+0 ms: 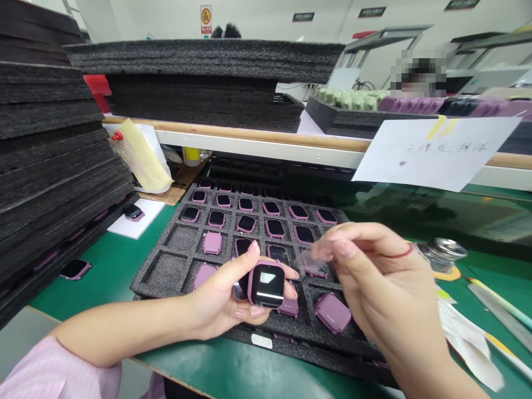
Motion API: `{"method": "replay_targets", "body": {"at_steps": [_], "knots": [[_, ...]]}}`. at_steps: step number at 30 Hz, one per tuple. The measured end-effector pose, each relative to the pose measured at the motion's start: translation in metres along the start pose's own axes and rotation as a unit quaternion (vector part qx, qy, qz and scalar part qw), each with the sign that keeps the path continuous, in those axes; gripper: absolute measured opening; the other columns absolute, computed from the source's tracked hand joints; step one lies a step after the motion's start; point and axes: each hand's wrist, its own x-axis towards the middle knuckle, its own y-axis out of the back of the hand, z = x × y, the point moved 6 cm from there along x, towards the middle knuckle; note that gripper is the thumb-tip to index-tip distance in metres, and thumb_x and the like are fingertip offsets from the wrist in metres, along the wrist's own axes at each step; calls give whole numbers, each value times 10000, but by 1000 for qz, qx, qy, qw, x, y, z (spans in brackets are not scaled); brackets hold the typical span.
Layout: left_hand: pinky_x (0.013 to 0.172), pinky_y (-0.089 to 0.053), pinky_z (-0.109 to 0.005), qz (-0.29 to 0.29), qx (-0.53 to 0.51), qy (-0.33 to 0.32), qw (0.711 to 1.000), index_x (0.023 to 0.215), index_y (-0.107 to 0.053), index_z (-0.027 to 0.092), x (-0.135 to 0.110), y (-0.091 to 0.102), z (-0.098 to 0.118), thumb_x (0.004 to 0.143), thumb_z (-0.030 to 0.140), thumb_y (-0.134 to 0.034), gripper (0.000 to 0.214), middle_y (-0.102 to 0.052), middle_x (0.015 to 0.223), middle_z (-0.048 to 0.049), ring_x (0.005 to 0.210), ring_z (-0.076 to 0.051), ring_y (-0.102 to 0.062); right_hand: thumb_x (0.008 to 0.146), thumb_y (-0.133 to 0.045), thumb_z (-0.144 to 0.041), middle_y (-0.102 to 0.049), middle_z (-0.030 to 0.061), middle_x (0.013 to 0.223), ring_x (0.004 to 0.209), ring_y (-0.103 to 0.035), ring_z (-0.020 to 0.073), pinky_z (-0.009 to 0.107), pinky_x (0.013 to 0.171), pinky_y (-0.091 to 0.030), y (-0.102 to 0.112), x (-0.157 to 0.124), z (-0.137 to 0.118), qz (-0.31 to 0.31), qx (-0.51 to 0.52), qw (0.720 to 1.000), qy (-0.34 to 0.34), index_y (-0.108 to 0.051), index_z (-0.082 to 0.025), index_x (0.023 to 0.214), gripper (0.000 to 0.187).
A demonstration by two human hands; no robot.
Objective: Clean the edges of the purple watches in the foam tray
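My left hand (226,296) is closed around a pink smartwatch body (266,284), its dark glossy screen facing up, held just above the front of a black foam tray (166,266). My right hand (374,277) pinches a small clear film (310,261) between thumb and fingertips, just right of the watch and slightly above it. The tray's square pockets hold several more pink watch bodies (332,312), some screen up, some face down. A few pockets at the left are bare.
Tall stacks of black foam trays (45,138) stand at the left, with more on the shelf behind. A watch on white paper (133,212) and another watch (75,269) lie on the green mat. A metal loupe (443,252), paper strips and a handwritten label (432,149) are at the right.
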Motion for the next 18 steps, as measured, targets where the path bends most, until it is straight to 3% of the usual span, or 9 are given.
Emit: {"method": "replay_targets", "body": {"at_steps": [4,6,15,18], "knots": [[425,-165,-183,3,17,-2,1000,886,-713,129,0,0,-1,824,646,-686,522,-633,714,-22,389,5,-328,847,-761,-251,-718,8,711,603,-673,140,248,565,-576,-23,-11,-9,-115,-49,992,13,-757,-249,820,28],[431,-171,-180,5,25,-6,1000,856,-683,138,0,1,-2,839,652,-663,515,-534,597,29,392,-4,-290,826,-761,-200,-714,3,677,591,-670,146,259,561,-568,-30,-15,-14,-138,-85,986,41,-759,-247,810,50],[409,-162,-180,4,75,-41,996,807,-597,141,1,-1,1,856,641,-645,505,-506,648,27,414,-9,-275,835,-697,-90,-714,-11,716,622,-669,137,265,571,-554,-33,-22,-15,-127,-160,970,131,-694,-241,855,152],[403,-161,-172,26,82,-48,995,792,-586,148,1,1,1,841,625,-676,488,-449,574,61,402,-9,-239,833,-699,-81,-673,-10,731,632,-626,126,260,577,-536,-35,-23,-20,-108,-203,957,179,-672,-232,881,161]]}}
